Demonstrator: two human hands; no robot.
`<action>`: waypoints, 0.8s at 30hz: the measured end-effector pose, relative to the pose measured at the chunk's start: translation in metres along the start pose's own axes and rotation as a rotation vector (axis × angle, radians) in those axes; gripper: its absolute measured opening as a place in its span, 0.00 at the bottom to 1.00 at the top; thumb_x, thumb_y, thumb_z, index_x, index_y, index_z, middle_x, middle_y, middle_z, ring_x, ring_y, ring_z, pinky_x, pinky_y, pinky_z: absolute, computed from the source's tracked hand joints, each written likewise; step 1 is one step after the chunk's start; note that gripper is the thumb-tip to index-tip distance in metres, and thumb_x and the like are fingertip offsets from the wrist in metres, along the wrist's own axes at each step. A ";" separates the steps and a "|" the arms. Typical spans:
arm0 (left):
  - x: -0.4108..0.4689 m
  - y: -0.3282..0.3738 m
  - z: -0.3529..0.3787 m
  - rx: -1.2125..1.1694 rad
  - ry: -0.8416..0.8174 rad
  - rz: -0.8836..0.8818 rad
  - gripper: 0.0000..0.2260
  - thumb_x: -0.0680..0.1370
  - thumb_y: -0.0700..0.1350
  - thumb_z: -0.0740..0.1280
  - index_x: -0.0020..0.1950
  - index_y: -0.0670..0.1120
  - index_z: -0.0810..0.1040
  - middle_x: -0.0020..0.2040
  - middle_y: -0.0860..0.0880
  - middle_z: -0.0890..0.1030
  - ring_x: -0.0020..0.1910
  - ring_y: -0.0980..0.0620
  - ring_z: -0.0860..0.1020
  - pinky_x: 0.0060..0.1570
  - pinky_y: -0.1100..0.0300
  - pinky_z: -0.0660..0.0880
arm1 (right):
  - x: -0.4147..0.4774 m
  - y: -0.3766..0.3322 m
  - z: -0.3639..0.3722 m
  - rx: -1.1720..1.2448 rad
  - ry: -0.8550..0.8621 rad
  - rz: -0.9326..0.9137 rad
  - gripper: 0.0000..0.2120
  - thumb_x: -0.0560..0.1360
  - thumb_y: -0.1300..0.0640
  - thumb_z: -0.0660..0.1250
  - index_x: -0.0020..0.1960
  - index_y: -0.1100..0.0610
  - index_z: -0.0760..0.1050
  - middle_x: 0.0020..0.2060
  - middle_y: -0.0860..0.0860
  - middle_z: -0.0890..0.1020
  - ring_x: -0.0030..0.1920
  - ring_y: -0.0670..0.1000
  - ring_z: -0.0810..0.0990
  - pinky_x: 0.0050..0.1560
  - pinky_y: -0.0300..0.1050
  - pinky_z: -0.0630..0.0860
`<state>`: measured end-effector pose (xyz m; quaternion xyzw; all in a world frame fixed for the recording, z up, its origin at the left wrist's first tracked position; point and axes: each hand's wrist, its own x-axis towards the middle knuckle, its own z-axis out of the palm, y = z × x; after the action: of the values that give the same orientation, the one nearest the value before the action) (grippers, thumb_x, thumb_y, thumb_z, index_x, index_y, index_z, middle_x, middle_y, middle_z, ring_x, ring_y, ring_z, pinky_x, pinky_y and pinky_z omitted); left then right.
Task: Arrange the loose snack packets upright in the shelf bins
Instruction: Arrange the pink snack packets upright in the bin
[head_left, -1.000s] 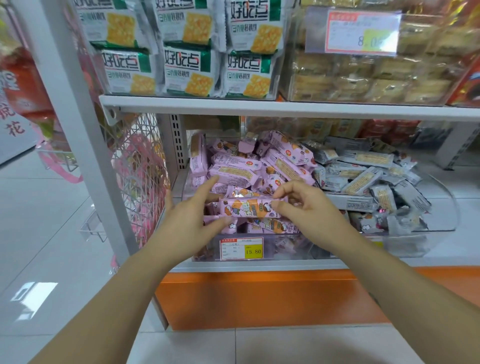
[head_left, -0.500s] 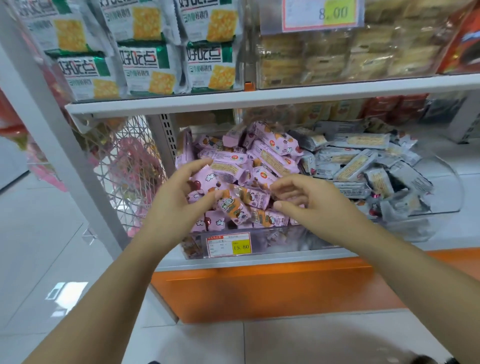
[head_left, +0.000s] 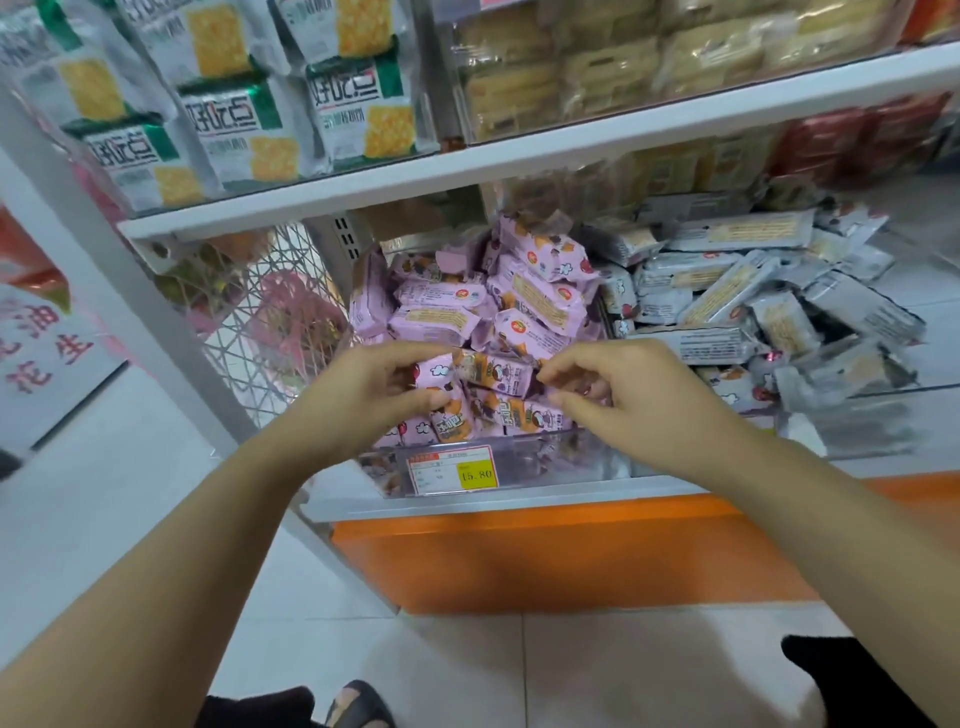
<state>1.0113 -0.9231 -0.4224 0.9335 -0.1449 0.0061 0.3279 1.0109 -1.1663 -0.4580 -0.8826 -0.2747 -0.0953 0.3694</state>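
Since half a second ago the pink packet (head_left: 491, 370) has swung from a tilt to lie level, and the right hand (head_left: 618, 400) has closed on its end. The left hand (head_left: 363, 400) pinches the other end. The packet sits over the front of the clear bin (head_left: 545, 462), on a heap of pink packets (head_left: 519, 296), with grey packets (head_left: 727, 291) beside them. A price label (head_left: 451, 470) fronts the bin on the white shelf (head_left: 519, 501), above an orange base (head_left: 545, 556) and a pale tiled floor (head_left: 597, 675).
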 end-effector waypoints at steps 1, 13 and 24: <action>0.001 0.001 0.000 0.042 -0.011 -0.003 0.19 0.74 0.43 0.71 0.65 0.50 0.75 0.52 0.58 0.80 0.48 0.73 0.76 0.43 0.82 0.66 | -0.001 0.001 0.000 -0.005 -0.003 -0.008 0.07 0.75 0.60 0.68 0.53 0.54 0.81 0.41 0.41 0.79 0.42 0.24 0.72 0.45 0.20 0.66; -0.002 -0.013 0.019 0.339 -0.136 0.006 0.20 0.77 0.50 0.67 0.69 0.52 0.73 0.61 0.51 0.78 0.57 0.56 0.75 0.51 0.66 0.67 | -0.010 0.003 0.004 -0.108 -0.045 -0.023 0.09 0.77 0.56 0.66 0.56 0.52 0.80 0.47 0.41 0.81 0.46 0.36 0.75 0.49 0.27 0.70; 0.003 -0.019 0.023 0.341 -0.144 -0.009 0.19 0.77 0.50 0.68 0.68 0.54 0.74 0.68 0.52 0.74 0.66 0.54 0.71 0.58 0.65 0.65 | -0.010 0.003 0.005 -0.136 -0.042 -0.042 0.10 0.76 0.57 0.67 0.56 0.53 0.80 0.50 0.46 0.82 0.50 0.44 0.78 0.54 0.44 0.75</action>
<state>1.0177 -0.9239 -0.4517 0.9743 -0.1605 -0.0377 0.1537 1.0042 -1.1686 -0.4673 -0.9015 -0.2939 -0.1029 0.3004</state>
